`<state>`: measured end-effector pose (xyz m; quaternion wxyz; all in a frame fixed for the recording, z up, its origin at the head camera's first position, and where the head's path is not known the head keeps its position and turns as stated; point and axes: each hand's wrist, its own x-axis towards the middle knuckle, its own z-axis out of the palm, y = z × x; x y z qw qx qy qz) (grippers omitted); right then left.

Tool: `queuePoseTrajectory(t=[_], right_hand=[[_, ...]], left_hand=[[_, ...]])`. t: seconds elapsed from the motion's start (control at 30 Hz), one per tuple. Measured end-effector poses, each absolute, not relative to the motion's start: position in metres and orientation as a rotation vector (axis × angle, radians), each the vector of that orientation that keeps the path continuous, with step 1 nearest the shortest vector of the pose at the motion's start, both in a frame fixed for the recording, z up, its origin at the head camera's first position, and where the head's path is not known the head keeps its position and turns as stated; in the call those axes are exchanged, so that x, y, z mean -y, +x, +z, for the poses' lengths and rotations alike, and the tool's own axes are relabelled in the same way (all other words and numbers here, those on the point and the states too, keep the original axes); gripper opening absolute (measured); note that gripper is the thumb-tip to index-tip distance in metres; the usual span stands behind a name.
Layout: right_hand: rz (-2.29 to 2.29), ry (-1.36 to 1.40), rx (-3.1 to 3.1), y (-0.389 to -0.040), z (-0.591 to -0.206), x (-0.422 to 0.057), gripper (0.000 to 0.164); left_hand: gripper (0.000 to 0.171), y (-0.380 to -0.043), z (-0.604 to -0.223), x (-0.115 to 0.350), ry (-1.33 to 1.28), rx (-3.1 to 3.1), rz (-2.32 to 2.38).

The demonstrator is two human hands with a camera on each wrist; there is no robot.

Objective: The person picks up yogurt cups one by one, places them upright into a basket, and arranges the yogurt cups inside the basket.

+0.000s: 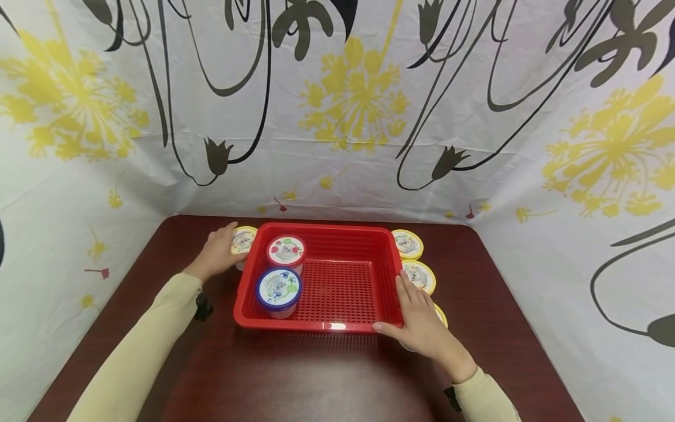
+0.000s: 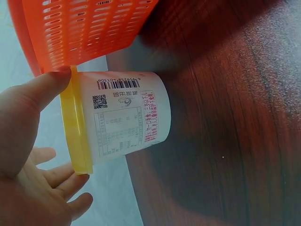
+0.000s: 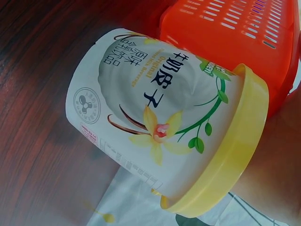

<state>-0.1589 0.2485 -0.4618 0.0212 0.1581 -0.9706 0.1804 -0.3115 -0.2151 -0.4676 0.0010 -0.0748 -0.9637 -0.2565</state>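
At the basket's left side my left hand (image 1: pixel 215 255) holds a yellow-lidded paper cup (image 1: pixel 244 239) by its lid, the thumb and fingers at opposite edges. The left wrist view shows this cup's white side (image 2: pixel 124 113) with a barcode. My right hand (image 1: pixel 423 327) rests on the right front corner of a red plastic basket (image 1: pixel 337 326), fingers stretched along the right rim and thumb over the front rim. Inside the basket, at its left end, stand a red-lidded cup (image 1: pixel 286 251) and a blue-lidded cup (image 1: pixel 279 288).
Three more yellow-lidded cups line the basket's right side: a far one (image 1: pixel 408 244), a middle one (image 1: pixel 419 276) and a near one (image 1: pixel 440 316) partly hidden by my right hand. The dark wooden table (image 1: pixel 295 381) meets patterned white cloth (image 1: pixel 337 193) at the back and sides.
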Motion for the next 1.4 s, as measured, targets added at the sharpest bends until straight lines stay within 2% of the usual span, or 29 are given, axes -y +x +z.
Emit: queuePoseTrajectory(t=[0.57, 1.4], right_hand=[[0.569, 0.49, 3.002, -0.158, -0.463, -0.249, 0.113], [0.503, 0.513, 2.998, -0.159, -0.459, -0.25, 0.112]], left_hand=[[0.107, -0.292, -0.454, 0.22, -0.096, 3.064, -0.789], [0.094, -0.273, -0.404, 0.235, 0.041, 3.037, -0.67]])
